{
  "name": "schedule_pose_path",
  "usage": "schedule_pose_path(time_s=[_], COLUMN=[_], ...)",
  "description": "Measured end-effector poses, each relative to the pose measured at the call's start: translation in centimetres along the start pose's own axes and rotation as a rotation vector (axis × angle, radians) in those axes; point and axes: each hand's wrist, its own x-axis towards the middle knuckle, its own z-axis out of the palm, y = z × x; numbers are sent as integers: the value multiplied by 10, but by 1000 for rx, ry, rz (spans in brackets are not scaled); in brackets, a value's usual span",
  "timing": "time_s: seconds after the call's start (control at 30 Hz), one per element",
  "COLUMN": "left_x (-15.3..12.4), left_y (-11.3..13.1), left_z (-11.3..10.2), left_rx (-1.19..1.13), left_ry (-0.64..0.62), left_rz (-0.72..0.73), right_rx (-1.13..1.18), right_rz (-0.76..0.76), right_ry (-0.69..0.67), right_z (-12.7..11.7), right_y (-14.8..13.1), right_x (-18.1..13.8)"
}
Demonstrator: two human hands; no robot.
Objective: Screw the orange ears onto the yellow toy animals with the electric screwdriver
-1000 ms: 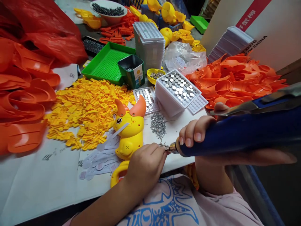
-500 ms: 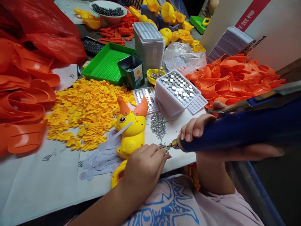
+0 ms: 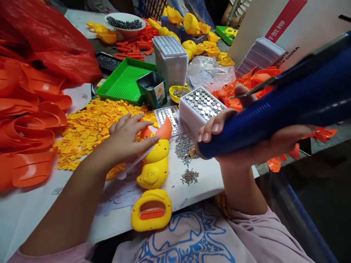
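My right hand (image 3: 219,126) is wrapped round a blue electric screwdriver (image 3: 263,113). The tool's tip is over the lower end of a pile of silver screws (image 3: 183,144); I cannot tell whether it touches them. Fingers spread, my left hand (image 3: 130,137) is over the head of a yellow toy (image 3: 153,173) with orange ears and covers part of it. A white strip (image 3: 137,160) slants from the toy's head under this hand. The toy lies on the paper-covered table, with its yellow loop handle (image 3: 152,223) towards me. Darker screws (image 3: 189,176) form a smaller pile beside it.
Small yellow parts (image 3: 90,128) are heaped at left, near orange shells (image 3: 33,160). Behind stand a green tray (image 3: 126,78), a dark square tub (image 3: 151,87) and a white tray stack (image 3: 201,104) topped with button cells. A carton (image 3: 246,29) stands at right.
My left hand has left the small dark screw pile, moved left and up to the toy's head, and spread its fingers. The screwdriver has risen to the silver screws.
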Motion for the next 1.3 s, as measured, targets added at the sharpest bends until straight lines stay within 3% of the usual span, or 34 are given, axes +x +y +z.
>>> schedule_pose_path(time_s=[0.13, 0.27, 0.57, 0.73, 1.13, 1.3], left_x=[0, -9, -19, -18, -19, -19], left_y=[-2, 4, 2, 3, 5, 7], left_z=[4, 6, 14, 14, 13, 14], left_rx=[-155, -216, -255, -253, -231, -237], left_ry=[-21, 60, 208, 204, 197, 216], left_rz=[11, -16, 162, 215, 222, 218], right_rx=[-20, -4, 6, -27, -26, -11], right_rz=[35, -56, -5, 94, -75, 8], right_ry=[-21, 52, 135, 84, 13, -12], right_z=[18, 27, 29, 30, 21, 19], right_y=[10, 28, 32, 27, 42, 44], right_x=[15, 19, 14, 16, 11, 10])
